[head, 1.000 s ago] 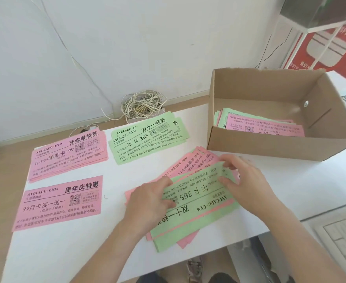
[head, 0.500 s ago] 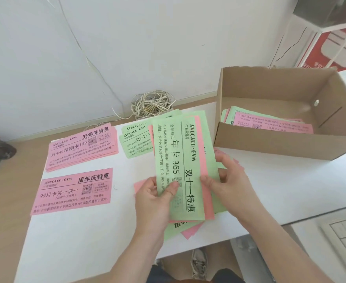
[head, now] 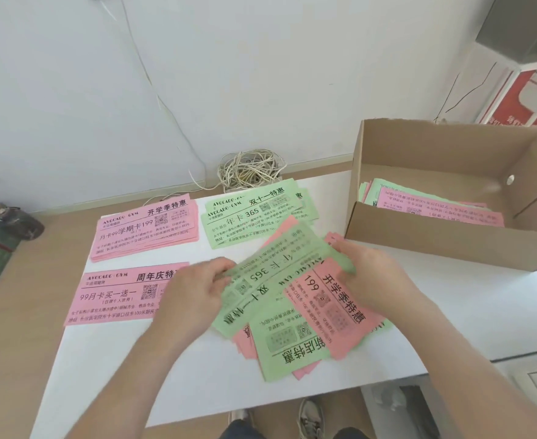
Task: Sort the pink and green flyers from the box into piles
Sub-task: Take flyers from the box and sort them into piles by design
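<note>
A mixed heap of pink and green flyers (head: 295, 343) lies in front of me on the white table (head: 128, 375). My left hand (head: 194, 293) pinches the left end of a green flyer (head: 270, 267) tilted over the heap. At that flyer's right end rests my right hand (head: 371, 277), which also lies on a pink flyer (head: 337, 308). Three sorted piles lie beyond: a pink pile (head: 143, 229) at the back left, a single pink flyer (head: 115, 296) in front of it, and a green pile (head: 254, 210) at the back middle. The cardboard box (head: 435, 245) at right holds more flyers (head: 432, 204).
A coil of pale cord (head: 251, 169) sits against the wall behind the green pile. Dark objects (head: 1, 236) stand on the wooden surface at far left. A red and white sign (head: 527, 99) leans at the back right. My shoes (head: 311, 413) show below the table edge.
The green flyer, held upright half a second ago, has come down and tilted over the heap. The heap has spread out, showing a pink flyer and another green one.
</note>
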`<state>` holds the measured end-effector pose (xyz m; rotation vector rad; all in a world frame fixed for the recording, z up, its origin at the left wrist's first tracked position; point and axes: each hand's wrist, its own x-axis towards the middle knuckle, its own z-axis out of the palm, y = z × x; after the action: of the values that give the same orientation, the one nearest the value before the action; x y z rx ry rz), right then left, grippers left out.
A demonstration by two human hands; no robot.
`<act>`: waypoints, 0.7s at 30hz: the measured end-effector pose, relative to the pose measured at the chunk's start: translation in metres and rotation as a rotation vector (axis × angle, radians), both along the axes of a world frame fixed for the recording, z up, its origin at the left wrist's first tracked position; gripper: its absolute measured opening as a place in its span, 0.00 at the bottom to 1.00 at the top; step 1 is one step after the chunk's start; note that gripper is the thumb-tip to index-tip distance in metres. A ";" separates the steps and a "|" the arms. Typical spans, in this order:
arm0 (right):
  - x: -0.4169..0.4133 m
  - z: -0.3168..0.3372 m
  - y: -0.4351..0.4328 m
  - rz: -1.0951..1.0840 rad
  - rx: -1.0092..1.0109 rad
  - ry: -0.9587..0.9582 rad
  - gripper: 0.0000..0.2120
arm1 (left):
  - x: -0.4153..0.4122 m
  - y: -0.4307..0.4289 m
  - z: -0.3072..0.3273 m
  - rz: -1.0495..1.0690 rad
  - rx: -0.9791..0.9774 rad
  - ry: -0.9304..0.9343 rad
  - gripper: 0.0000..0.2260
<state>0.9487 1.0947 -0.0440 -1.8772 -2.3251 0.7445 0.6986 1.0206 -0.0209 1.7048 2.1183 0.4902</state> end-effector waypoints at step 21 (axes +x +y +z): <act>0.000 -0.014 -0.008 -0.040 -0.005 -0.049 0.27 | 0.053 0.119 -0.028 0.821 -0.167 -1.598 0.05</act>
<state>0.9487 1.0862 -0.0576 -1.9596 -2.3090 0.7083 0.7518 1.1396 -0.0488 -0.0640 1.2978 1.2442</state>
